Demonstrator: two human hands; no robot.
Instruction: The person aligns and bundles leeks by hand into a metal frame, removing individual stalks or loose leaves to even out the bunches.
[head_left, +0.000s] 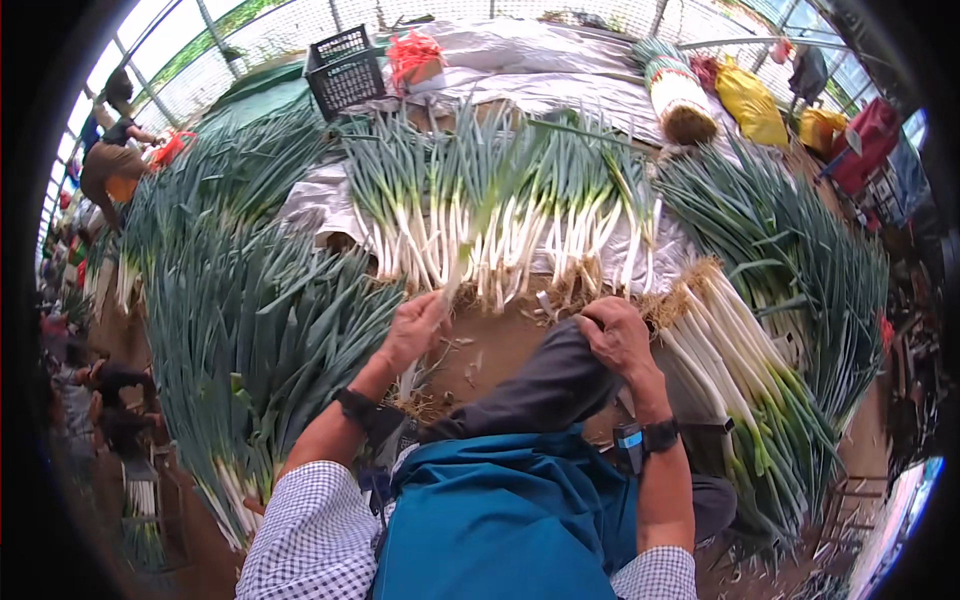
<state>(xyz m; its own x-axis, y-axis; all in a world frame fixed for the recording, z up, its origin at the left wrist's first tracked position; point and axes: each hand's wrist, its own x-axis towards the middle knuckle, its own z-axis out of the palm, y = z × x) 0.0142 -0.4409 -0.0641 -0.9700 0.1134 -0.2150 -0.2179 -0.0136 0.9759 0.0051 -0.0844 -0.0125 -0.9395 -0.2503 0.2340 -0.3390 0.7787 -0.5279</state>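
Note:
Pinched in my left hand (417, 330) is a blurred strip of leek leaf (466, 251), pale at the hand and greener towards its top. It rises in front of a row of leeks (517, 225), whose white stems and roots point towards me. My right hand (619, 334) rests on my trousered knee (559, 367) with its fingers curled; its palm side is hidden. Close to its right lies a pile of leeks (739, 352), roots at the far end. Left of my left hand spreads a large heap of green-topped leeks (255, 352).
Behind the row are a black plastic crate (345, 79) and a box with red ties (417, 60). A tied leek bundle (679, 101) lies near a yellow sack (750, 101). More leeks (795, 247) flank the right. Another person (116, 157) bends over leeks at far left.

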